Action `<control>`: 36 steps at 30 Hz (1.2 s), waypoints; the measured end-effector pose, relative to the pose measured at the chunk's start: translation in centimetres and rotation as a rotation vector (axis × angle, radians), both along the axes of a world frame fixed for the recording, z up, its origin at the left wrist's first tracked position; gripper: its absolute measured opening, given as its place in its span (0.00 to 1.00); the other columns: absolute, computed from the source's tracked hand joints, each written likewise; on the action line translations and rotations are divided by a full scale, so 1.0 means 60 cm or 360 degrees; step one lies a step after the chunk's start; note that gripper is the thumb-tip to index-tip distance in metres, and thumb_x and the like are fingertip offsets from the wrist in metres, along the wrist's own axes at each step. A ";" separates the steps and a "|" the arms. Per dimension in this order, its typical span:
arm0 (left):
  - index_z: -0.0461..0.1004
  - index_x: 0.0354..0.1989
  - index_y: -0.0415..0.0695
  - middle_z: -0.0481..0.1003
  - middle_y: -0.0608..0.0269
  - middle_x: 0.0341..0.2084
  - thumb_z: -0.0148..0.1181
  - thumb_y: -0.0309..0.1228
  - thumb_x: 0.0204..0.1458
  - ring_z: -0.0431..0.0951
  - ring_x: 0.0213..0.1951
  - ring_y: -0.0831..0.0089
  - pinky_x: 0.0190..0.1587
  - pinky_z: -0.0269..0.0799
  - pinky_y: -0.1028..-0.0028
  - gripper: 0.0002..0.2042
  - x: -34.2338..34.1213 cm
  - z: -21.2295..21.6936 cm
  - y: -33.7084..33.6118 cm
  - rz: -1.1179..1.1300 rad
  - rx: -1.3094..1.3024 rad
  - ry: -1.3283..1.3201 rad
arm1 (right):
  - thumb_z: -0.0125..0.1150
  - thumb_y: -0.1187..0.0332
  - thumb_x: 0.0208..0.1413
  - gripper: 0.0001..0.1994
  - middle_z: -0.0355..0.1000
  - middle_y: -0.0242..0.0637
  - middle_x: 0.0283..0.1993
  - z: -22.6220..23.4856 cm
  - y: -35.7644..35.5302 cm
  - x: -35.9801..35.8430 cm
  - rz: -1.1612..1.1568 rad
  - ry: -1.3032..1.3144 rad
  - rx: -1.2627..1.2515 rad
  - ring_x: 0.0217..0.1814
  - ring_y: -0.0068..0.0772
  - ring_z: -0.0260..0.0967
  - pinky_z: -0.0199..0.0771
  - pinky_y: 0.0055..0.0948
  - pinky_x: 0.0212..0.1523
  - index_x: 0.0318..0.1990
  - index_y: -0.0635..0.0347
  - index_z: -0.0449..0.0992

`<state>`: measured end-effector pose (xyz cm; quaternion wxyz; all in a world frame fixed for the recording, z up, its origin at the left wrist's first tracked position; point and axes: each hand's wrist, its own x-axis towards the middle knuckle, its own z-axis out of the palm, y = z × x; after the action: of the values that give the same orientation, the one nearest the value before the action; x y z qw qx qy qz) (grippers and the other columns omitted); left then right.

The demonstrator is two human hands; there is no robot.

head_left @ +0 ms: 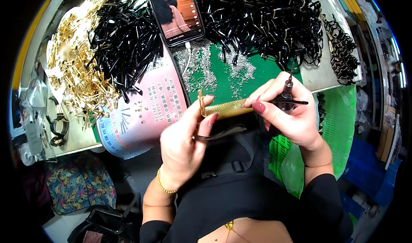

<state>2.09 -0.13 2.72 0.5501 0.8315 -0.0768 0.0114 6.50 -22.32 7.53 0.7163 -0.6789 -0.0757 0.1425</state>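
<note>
Between my hands is a gold frame piece (227, 108) with a ridged surface, resembling part of a glasses frame. My left hand (182, 142) pinches its left end between thumb and fingers. A thin dark arm (221, 133) runs out from under the left thumb. My right hand (292, 116) is closed, with thumb and fingertips at the piece's right end. That hand also holds a small screwdriver (289, 87), its thin tip pointing up and away. A black arm-like strip (296, 102) sticks out rightward by the screwdriver; how it joins the gold piece is hidden.
Loose tiny screws (195, 69) lie scattered on a green mat (219, 88). Behind them are a phone (177, 13) on a cable, heaped black strips (266, 20) and gold metal parts (79, 58). A pink-and-blue printed sheet (141, 114) covers the table's front edge. Green basket (281, 153) at right.
</note>
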 end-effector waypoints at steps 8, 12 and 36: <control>0.75 0.44 0.37 0.80 0.52 0.35 0.56 0.24 0.64 0.82 0.35 0.57 0.39 0.76 0.70 0.05 -0.008 -0.008 0.006 -0.0432 -0.0229 0.0178 | 0.63 0.75 0.63 0.03 0.76 0.34 0.40 0.007 0.031 0.005 0.0066 0.0074 0.0004 0.31 0.14 0.70 0.70 0.16 0.28 0.40 0.64 0.75; 0.76 0.50 0.36 0.81 0.51 0.38 0.57 0.23 0.63 0.84 0.39 0.59 0.43 0.78 0.70 0.09 -0.012 -0.011 -0.003 -0.0263 -0.0362 0.0193 | 0.65 0.74 0.62 0.04 0.76 0.32 0.36 0.000 0.038 0.007 0.0164 0.0215 -0.0070 0.27 0.13 0.69 0.69 0.15 0.25 0.39 0.64 0.76; 0.68 0.52 0.35 0.81 0.51 0.44 0.45 0.29 0.71 0.69 0.27 0.82 0.29 0.62 0.82 0.11 -0.013 -0.034 -0.009 0.0025 -0.0485 0.0454 | 0.60 0.69 0.61 0.17 0.65 0.41 0.38 -0.015 -0.055 0.024 0.0705 -0.0896 -0.1969 0.32 0.42 0.74 0.74 0.35 0.26 0.57 0.51 0.70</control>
<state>1.32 -0.69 0.66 0.6747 0.7324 0.0109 -0.0908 7.92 -25.62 6.66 0.1074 -0.9404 -0.2991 0.1207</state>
